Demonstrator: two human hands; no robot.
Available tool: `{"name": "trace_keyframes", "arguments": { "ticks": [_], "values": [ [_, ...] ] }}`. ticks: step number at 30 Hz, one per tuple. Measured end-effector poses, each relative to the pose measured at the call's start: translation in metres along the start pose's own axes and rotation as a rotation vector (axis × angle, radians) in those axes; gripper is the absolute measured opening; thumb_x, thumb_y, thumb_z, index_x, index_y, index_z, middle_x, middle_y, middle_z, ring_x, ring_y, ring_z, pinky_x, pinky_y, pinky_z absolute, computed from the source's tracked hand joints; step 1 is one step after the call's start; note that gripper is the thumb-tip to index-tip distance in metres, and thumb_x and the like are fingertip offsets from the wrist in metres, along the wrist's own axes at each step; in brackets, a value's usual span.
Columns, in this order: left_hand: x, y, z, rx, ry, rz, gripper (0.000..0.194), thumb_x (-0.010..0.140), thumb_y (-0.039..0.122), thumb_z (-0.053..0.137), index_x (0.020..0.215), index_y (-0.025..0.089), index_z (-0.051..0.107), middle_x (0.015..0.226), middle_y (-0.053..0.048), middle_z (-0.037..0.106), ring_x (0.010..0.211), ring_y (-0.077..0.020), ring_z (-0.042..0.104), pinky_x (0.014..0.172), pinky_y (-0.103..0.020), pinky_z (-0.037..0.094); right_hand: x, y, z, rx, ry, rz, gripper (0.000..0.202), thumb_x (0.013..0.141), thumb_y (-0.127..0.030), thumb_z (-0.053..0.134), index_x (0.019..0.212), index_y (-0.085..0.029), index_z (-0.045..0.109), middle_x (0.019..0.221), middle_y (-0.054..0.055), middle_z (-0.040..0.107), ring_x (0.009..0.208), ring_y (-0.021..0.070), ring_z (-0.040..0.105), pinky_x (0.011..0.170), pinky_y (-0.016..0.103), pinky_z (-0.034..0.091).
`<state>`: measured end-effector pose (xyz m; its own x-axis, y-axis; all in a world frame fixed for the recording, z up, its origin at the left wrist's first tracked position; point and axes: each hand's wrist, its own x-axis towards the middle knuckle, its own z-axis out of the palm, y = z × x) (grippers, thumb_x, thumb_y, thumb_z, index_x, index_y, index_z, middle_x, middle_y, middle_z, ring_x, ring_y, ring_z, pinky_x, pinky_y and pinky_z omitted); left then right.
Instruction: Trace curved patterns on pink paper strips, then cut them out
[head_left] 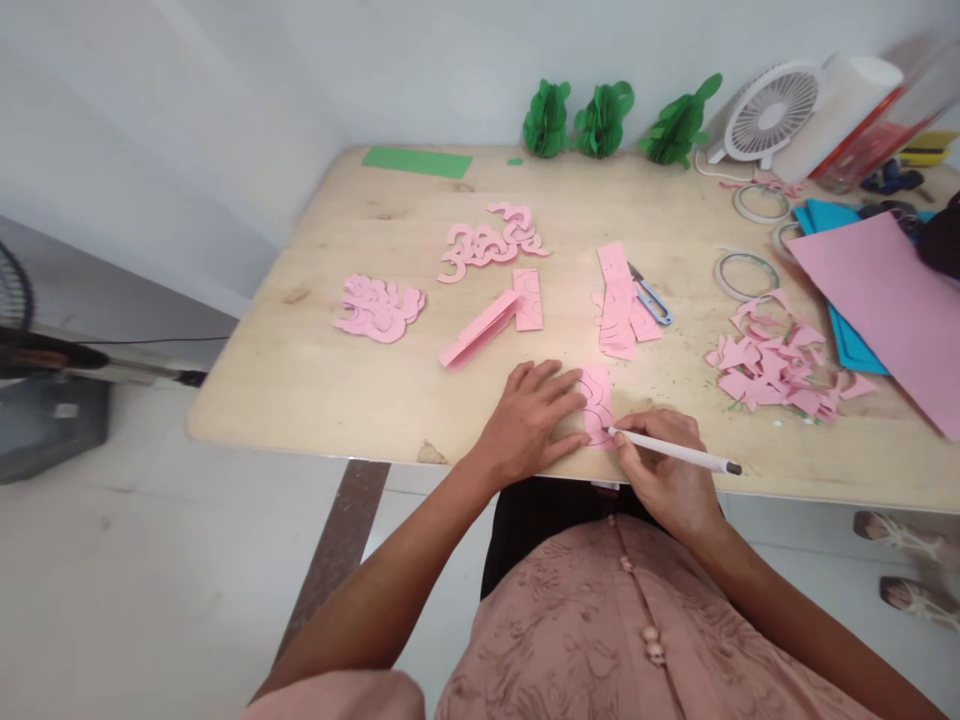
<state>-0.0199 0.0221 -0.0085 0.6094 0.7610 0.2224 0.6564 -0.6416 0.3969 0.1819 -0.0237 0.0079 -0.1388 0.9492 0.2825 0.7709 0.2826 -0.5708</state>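
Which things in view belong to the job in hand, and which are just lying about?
Part of the job:
White pen, in the right hand
Marked pink paper, touched by the left hand
Pink strips, likely
Curvy pink cutouts, likely
Snips, possibly

Apparently just lying about:
White fan
Green paper decorations
Green paper strip
Blue sheets

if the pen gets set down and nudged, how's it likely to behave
The pen looks slim and round, so it would probably roll. With the edge of the table close to the right hand, it might drop off. Its straight shape suggests it is stiff, and its thinness that it is light.
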Motion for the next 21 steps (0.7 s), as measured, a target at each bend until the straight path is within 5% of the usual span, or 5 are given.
{"name": "trace_keyframes", "arguments": {
  "ticks": [21],
  "values": [
    [-0.0002, -0.0007, 0.0005, 0.001, 0.011, 0.003, 0.032, 0.089, 0.048, 0.053, 0.108, 0.023, 0.061, 0.14, -0.003, 0.05, 0.13, -0.0289, 0.038, 0.109, -0.048, 0.025, -0.0017, -0.0045, 0.0028, -0.007, -0.006, -0.01, 0.007, 0.083, -0.024, 0.055, 0.08, -0.023, 0.061, 0.077, 0.003, 0.07, 0.079, 0.0225, 0.062, 0.081, 0.04, 0.04]
  ]
}}
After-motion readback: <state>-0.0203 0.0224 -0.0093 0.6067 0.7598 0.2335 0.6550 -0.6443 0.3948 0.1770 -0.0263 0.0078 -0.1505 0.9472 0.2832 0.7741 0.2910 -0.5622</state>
